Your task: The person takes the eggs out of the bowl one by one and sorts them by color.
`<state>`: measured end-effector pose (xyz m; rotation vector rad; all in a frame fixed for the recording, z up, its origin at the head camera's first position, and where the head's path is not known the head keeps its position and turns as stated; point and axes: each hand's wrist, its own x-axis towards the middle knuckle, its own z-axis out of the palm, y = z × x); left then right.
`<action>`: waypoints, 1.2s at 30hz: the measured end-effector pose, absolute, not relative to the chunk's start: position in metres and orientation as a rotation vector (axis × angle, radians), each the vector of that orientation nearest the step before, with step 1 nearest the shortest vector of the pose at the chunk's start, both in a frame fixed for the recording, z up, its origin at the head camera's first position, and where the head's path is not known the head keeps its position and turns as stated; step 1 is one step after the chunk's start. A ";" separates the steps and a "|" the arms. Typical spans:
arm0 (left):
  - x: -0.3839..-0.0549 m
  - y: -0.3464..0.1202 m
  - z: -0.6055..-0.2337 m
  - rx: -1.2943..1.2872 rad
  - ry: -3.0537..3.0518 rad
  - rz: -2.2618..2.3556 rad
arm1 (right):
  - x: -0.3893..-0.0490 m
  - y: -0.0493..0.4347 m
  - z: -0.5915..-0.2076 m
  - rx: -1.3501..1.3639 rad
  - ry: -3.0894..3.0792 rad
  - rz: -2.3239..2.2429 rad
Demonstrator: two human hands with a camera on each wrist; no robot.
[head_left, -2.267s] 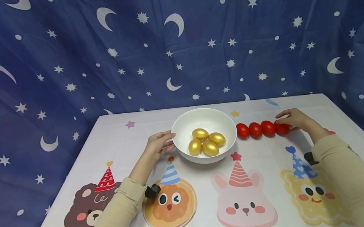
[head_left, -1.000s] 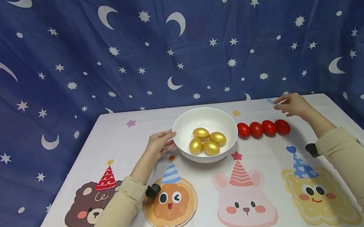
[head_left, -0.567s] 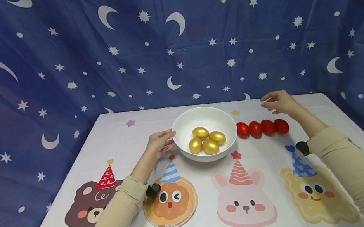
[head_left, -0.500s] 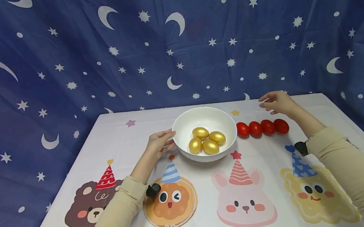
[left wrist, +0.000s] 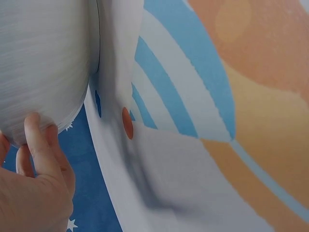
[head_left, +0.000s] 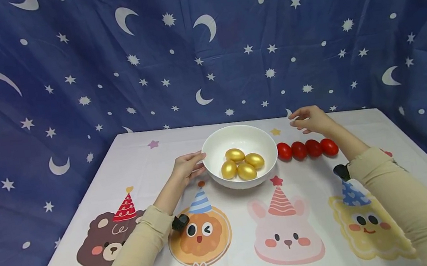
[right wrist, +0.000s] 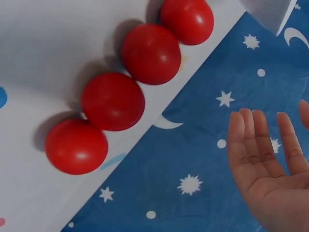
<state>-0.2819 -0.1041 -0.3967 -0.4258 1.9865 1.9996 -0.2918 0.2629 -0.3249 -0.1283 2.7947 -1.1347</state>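
Observation:
A white bowl [head_left: 220, 146] stands near the back middle of the table with several golden eggs [head_left: 247, 170] inside. My left hand [head_left: 187, 168] grips its left side, thumb at the rim and fingers against the outer wall. In the left wrist view, the fingers of that hand [left wrist: 42, 169] touch the bowl's side [left wrist: 41, 72]. Several red eggs [head_left: 299, 150] form a row to the right of the bowl. My right hand [head_left: 313, 120] hovers behind that row with nothing in it. Its fingers stand apart from the red eggs [right wrist: 113, 101] in the right wrist view.
The table [head_left: 230, 245] has a white cloth printed with cartoon animals and lettering. A dark blue curtain [head_left: 173, 84] with stars and moons hangs behind it. Each wrist carries a small black camera [head_left: 341, 172].
The right hand has let go of the rightmost red egg, moved back and up, then drifted left behind the row. The left hand and bowl have stayed put.

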 end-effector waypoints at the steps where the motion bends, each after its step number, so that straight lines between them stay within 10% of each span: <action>1: -0.282 -0.104 -0.397 -0.427 1.987 1.998 | -0.292 0.261 -0.325 -0.135 2.793 -1.134; 36: -0.282 -0.104 -0.397 -0.384 2.004 2.024 | -0.308 0.177 -0.307 -0.356 2.713 -0.915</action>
